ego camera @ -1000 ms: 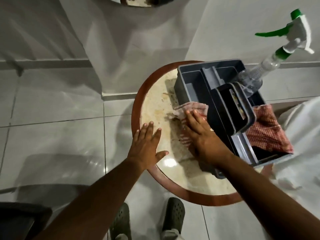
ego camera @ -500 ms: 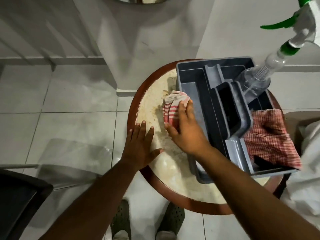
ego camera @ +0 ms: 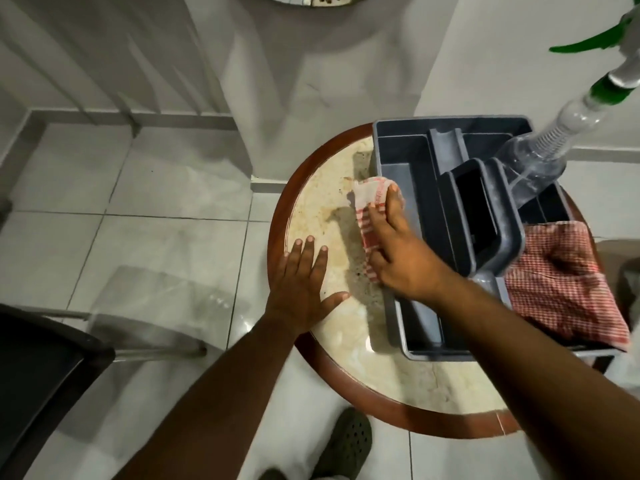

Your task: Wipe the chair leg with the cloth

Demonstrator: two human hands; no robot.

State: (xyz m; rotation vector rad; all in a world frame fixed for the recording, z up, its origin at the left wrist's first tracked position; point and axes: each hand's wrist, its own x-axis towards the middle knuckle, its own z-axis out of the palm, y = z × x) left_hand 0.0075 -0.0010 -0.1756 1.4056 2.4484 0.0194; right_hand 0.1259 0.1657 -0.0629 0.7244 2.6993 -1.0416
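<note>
Head view: caddy [ego camera: 412, 157] holds spray bottle [ego camera: 540, 157], checked rag [ego camera: 568, 285]; right hand [ego camera: 405, 258] grips cloth [ego camera: 372, 202], left hand [ego camera: 304, 282] splayed flat

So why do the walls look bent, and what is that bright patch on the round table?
Head view: the wide-angle lens bows the wall edges and floor lines; the bright patch on the table looks like glare off its glossy top; the hands and caddy cast dark shadows across it; the floor tiles reflect hazily; the spray bottle at the frame edge is stretched and soft.
</note>
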